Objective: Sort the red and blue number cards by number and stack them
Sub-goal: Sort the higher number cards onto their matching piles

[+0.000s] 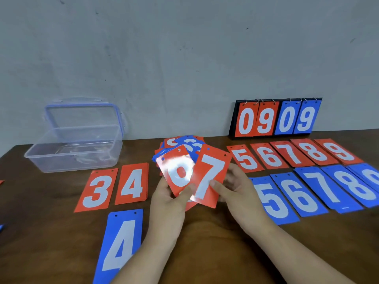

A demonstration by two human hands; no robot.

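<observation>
Two pinches: left hand (169, 198) holds a red card (178, 172), perhaps 0; right hand (239, 187), red 7 (212, 171).

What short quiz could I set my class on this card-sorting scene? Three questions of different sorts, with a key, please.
1. True or false: the lid of the clear plastic box stands open.
2. Which number is on the red card pinched in the right hand? A) 3 B) 7 C) 5
3. Fill in: the scoreboard at the back of the table shows the four digits ____.
Key: 1 true; 2 B; 3 0909.
</observation>
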